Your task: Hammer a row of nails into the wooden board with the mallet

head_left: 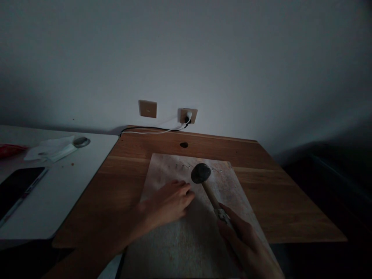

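Observation:
A pale wooden board (171, 240) lies on a brown wooden desk (122, 182). My right hand (244, 242) is closed round the wooden handle of a hammer (201, 173), whose dark round head hangs over the board's far part. A row of small nails (180, 166) stands along the board's far edge. My left hand (170, 201) rests on the board just left of the hammer head, fingers held together and pinched near the board surface. What they pinch is too small to see in the dim light.
A white table (58, 193) adjoins the desk on the left, with a dark tablet (17, 190), crumpled white paper (49, 149) and a round metal lid (81, 142). Wall sockets (187, 115) with cables sit behind the desk. A dark gap lies to the right.

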Tool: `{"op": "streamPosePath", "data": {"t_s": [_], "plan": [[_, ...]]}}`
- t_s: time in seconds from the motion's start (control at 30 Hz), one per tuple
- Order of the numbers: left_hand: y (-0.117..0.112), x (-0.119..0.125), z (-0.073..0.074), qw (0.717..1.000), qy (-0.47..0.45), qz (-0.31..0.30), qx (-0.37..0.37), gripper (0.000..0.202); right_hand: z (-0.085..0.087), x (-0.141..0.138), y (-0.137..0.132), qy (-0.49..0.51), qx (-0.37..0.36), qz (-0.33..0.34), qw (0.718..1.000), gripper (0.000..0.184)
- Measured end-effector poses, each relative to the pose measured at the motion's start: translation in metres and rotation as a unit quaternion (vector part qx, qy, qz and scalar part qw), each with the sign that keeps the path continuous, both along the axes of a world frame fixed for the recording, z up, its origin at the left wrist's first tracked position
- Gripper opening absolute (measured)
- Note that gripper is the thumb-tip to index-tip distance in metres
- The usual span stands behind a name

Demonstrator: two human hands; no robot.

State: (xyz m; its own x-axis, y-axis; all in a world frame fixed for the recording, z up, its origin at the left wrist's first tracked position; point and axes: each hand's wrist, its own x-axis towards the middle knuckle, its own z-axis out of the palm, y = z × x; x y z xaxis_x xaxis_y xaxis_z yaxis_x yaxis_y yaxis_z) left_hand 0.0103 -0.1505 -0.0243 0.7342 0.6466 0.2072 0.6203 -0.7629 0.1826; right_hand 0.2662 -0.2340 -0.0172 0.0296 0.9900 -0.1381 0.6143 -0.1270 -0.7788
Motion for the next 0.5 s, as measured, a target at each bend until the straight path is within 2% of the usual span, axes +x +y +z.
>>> {"op": "streamPosePath", "data": {"t_s": [0.13,0.27,0.37,0.5], "plan": [[0.031,-0.032,0.008,0.993,-0.059,0.086,-0.053,0.018,-0.008,0.006,-0.010,-0.014,-0.025,-0.037,0.999,0.058],[0.066,-0.065,0.002,0.975,-0.152,0.127,-0.101,0.017,-0.018,0.007,-0.010,0.003,-0.030,-0.036,0.999,0.062],[0.080,-0.074,-0.007,0.967,-0.181,0.143,-0.110,0.017,-0.025,0.008,-0.011,0.020,-0.022,-0.034,0.999,0.062],[0.086,-0.070,-0.019,0.956,-0.219,0.162,-0.105,0.017,-0.030,0.009,-0.012,0.023,-0.034,-0.037,0.998,0.063]]}}
